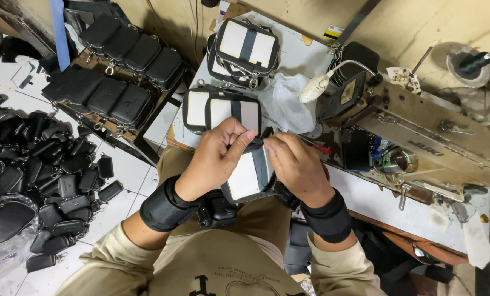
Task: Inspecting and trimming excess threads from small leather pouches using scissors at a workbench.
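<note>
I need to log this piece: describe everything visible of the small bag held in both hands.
The bag is small and boxy, with a white front panel, a dark vertical stripe and black edging; it looks like faux leather. It is held above the lap, its top edge toward the sewing table. The left hand and right hand pinch its top edge with their fingers, covering it. The lower part is hidden behind the wrists.

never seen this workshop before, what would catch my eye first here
At centre, the left hand and right hand pinch the top of a white bag with black trim. A heap of small black pouches covers the floor at left, and a sewing machine stands at right.
</note>
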